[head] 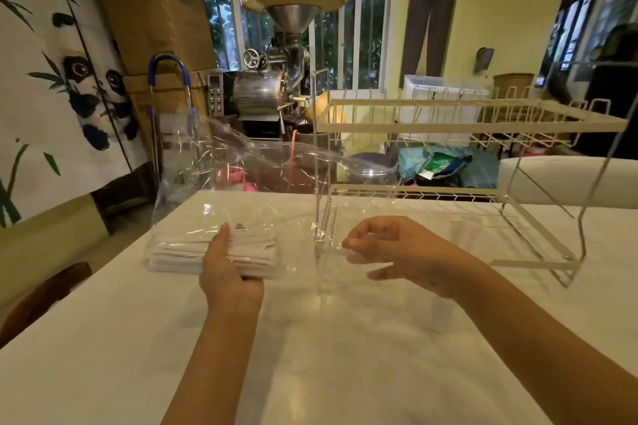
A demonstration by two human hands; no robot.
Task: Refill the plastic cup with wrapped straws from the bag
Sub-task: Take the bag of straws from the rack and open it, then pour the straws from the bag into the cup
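Observation:
A clear plastic bag [248, 214] lies on the white table [310, 355], left of centre, with its loose film billowing up and to the right. Inside it sits a flat stack of white wrapped straws [179, 248]. My left hand [228, 272] grips the stack's near right end through the film. At the bag's open right edge, my right hand [397, 252] pinches the film between thumb and fingertips. A faint clear shape [436, 316], possibly the plastic cup, stands on the table just below my right wrist; its outline is too blurred to be sure.
A white wire two-tier dish rack [483, 121] stands on the table's far right, its front post close to my right fingers. Beyond the table are a metal roasting machine [272, 79], cardboard boxes [155, 31] and a panda wall hanging [51, 79].

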